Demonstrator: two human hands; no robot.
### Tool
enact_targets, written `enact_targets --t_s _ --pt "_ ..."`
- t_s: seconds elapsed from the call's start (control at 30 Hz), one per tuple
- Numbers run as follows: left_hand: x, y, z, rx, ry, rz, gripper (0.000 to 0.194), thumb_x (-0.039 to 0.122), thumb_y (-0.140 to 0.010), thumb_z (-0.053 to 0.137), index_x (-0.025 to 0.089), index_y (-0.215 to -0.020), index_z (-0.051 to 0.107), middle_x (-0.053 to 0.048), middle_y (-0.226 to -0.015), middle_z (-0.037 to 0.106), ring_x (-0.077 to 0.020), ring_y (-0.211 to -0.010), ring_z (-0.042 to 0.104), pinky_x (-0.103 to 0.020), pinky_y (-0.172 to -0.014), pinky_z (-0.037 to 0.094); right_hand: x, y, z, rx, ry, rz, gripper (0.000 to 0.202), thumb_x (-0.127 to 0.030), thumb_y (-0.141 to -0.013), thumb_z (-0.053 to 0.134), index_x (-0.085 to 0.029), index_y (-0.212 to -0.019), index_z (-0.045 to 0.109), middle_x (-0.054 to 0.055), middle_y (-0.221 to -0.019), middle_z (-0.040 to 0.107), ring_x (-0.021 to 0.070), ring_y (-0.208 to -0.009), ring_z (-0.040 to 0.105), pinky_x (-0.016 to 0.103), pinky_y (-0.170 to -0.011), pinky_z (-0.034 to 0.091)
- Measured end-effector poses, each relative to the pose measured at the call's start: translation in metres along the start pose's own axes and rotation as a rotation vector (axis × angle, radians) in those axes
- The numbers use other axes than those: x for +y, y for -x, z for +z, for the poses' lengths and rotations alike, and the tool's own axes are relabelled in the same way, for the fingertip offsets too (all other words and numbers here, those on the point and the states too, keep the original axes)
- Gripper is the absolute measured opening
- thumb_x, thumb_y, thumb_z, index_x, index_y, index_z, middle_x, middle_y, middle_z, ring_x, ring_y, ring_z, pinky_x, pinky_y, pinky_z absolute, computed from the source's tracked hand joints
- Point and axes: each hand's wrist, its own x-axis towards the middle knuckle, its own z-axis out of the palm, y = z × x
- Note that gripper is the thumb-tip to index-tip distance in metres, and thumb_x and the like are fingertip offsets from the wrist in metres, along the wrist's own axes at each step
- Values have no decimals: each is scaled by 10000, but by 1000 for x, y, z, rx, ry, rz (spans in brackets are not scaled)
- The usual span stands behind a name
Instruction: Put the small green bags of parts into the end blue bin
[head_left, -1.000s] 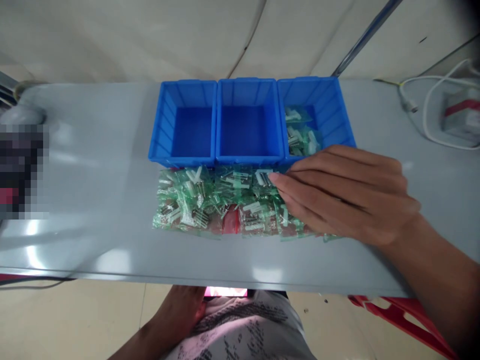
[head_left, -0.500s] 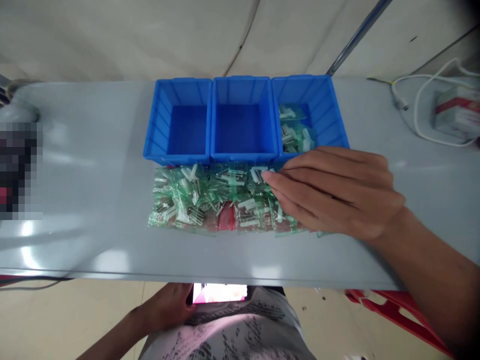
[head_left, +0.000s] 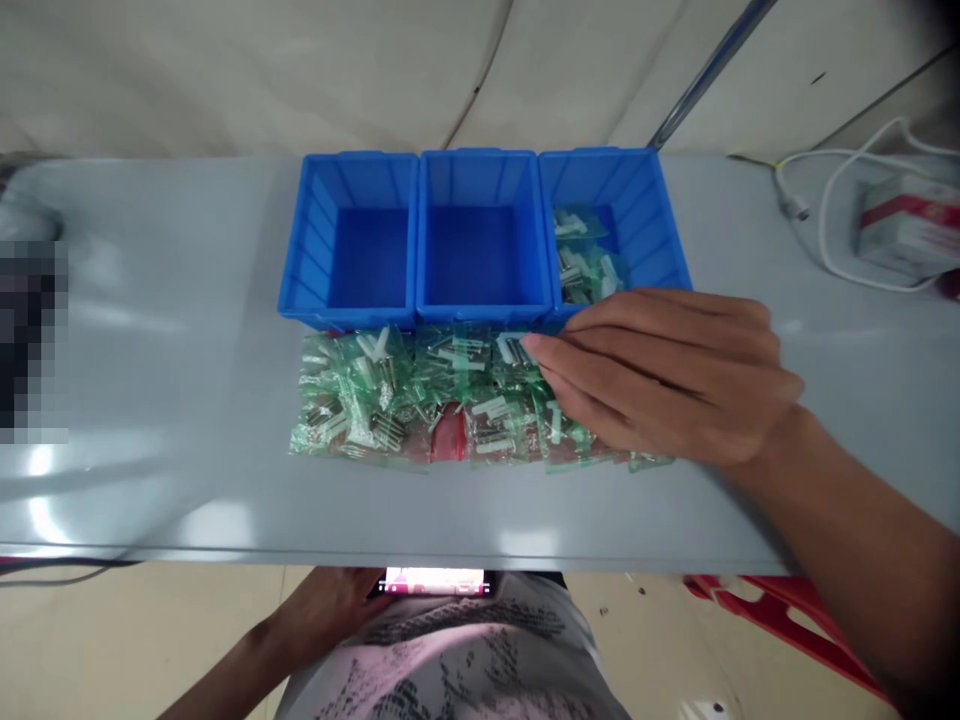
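Over the right part of a row of small green plastic bags [head_left: 491, 435], my right hand [head_left: 675, 375] is palm down. Its fingers are pressed together, the tips on one bag [head_left: 512, 350] just in front of the bins. White plastic pieces and thin metal screw-like pins show through the bags. Part of the row is hidden under my palm. Below the table edge, my left hand [head_left: 341, 597] is closed around the left end of a lit phone [head_left: 435, 581]. In the right blue bin [head_left: 675, 240] lie several similar bags [head_left: 585, 270].
A middle blue bin [head_left: 484, 255] and a left blue bin [head_left: 371, 260] stand beside the right one, at the back of the grey table [head_left: 187, 400]. Something red [head_left: 448, 435] shows between the bags. Far right are a white cable [head_left: 823, 230] and a box [head_left: 904, 225].
The view has shifted slightly, moving the bins and bags a little left in the picture. My right hand keeps its pose at the bags. The phone appears lower-tilted, with less of its screen showing.
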Motion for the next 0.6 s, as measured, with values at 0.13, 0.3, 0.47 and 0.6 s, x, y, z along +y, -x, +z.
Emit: enact_targets --t_s 0.13,0.3,0.47,0.6 --pt "5 6 1 85 -80 86 376 500 -1101 460 209 -1183 682 -73 -1057 760 -227 -961 740 -351 -859 633 -1 -4 -4 -45 29 22 199 -126 -849 763 -259 -996 766 -11 -740 749 172 -739 694 320 -681 647" --pt "1 6 8 168 -146 156 277 397 -1081 568 144 -1133 669 -36 -948 728 -157 -817 715 -297 -735 618 -2 -5 -4 -128 87 29 197 -188 -905 712 -367 -943 782 -71 -743 758 155 -766 719 295 -708 658" --pt "4 2 2 218 -179 231 243 300 -1099 475 200 -1215 664 -45 -945 724 -156 -774 689 -245 -680 574 -1 -3 -3 -102 97 5 188 -196 -911 704 -367 -914 781 -77 -708 744 149 -761 717 286 -704 649" --pt "13 -3 -12 201 -197 311 429 195 -1095 404 298 -1501 497 8 -861 681 -107 -643 599 -176 -610 499 -1 1 -5 -127 44 32 201 -207 -908 711 -368 -1012 773 -64 -772 758 166 -837 717 319 -746 648"
